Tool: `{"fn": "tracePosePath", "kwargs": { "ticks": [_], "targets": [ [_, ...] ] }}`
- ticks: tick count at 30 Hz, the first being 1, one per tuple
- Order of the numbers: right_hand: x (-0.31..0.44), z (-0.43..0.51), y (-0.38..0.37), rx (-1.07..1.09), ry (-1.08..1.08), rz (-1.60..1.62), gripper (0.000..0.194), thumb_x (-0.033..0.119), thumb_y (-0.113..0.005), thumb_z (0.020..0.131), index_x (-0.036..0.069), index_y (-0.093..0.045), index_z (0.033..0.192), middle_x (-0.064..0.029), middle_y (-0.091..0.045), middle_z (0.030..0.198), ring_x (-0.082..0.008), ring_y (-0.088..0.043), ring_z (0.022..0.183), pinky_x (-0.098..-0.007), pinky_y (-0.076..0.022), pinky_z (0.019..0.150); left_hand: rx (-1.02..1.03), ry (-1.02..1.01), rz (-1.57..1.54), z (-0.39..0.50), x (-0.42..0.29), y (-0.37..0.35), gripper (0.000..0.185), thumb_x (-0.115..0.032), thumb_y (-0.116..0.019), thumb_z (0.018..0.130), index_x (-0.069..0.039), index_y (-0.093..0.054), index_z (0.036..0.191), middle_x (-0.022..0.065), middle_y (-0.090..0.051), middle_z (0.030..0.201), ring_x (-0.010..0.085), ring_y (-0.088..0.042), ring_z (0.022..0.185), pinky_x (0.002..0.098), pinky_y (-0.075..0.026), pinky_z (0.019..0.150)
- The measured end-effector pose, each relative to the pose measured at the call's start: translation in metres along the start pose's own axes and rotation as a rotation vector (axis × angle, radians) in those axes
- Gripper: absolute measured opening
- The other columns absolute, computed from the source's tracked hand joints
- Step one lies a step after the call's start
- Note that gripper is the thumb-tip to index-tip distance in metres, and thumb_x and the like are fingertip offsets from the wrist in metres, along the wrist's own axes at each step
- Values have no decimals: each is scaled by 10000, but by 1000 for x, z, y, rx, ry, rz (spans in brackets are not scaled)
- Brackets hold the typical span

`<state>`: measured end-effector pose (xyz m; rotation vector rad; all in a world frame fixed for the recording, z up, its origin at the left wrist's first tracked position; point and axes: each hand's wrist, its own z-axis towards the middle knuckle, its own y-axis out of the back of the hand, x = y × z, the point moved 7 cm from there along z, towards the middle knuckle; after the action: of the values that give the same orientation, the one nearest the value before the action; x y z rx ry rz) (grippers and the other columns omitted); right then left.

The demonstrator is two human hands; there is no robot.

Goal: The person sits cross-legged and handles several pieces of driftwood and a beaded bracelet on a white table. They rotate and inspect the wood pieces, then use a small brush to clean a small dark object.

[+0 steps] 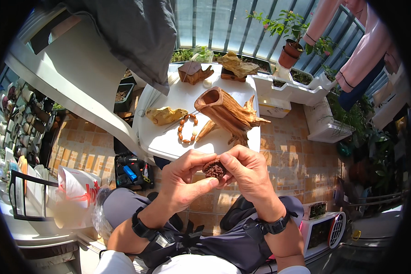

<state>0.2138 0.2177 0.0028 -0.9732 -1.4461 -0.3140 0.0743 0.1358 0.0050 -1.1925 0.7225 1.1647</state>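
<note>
Between both hands, over my lap, is a small dark reddish-brown carved piece (214, 169) with a rough, knobbly face. My left hand (188, 178) pinches it from the left with thumb and fingers. From the right, my right hand (245, 169) grips its edge, thumb on top. Beyond the hands, on the white table (164, 142), lie a beaded bracelet (180, 129) of brown oval beads and a yellowish rock (166, 115). A hollow driftwood piece (222, 111) leans at the table's right. Farther back are a wooden block (193, 73) and a tan rock (238, 65) on a dark wooden base.
An opened tool case (133, 171) with a power drill sits on the tiled floor at left, near a white and red plastic bag (77, 185). Grey cloth (133, 37) hangs over the table's back left. Planters (325, 120) and a potted plant (289, 54) stand at right.
</note>
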Motion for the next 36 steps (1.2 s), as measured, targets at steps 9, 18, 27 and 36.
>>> {"fn": "tracePosePath", "kwargs": {
  "ticks": [9, 18, 27, 36],
  "targets": [
    [5, -3, -9, -5, 87, 54, 191, 150, -649, 1062, 8, -685, 1184, -124, -765, 1004, -180, -778, 785, -304, -676, 665, -87, -71, 151, -3, -3, -2, 598, 38, -836, 855, 38, -598, 1404, 148, -659, 1300, 206, -649, 1200, 347, -516, 1057],
    [4, -1, -2, 27, 37, -16, 119, 131, -729, 1017, 25, -677, 1028, -60, -734, 903, -84, -693, 765, -258, -607, 654, 50, -149, 441, -2, -7, -7, 599, -26, -901, 771, -45, -673, 1324, 118, -716, 1157, 227, -713, 1062, 331, -557, 935],
    [4, -6, -8, 164, 77, 161, 354, 45, -731, 993, 2, -631, 1330, -124, -736, 1160, -160, -729, 975, -295, -621, 858, -24, -64, 39, -2, 3, 1, 612, 63, -818, 857, 0, -599, 1425, 160, -650, 1321, 223, -655, 1215, 357, -529, 1051],
    [4, -13, 3, -30, 166, -7, 378, -54, -787, 905, -5, -636, 1249, -137, -749, 1155, -177, -729, 1073, -316, -598, 964, -232, 291, 595, 19, -11, 62, 245, 22, -761, 917, 29, -734, 1161, 68, -771, 1040, 117, -722, 930, 259, -568, 858]
  ]
}}
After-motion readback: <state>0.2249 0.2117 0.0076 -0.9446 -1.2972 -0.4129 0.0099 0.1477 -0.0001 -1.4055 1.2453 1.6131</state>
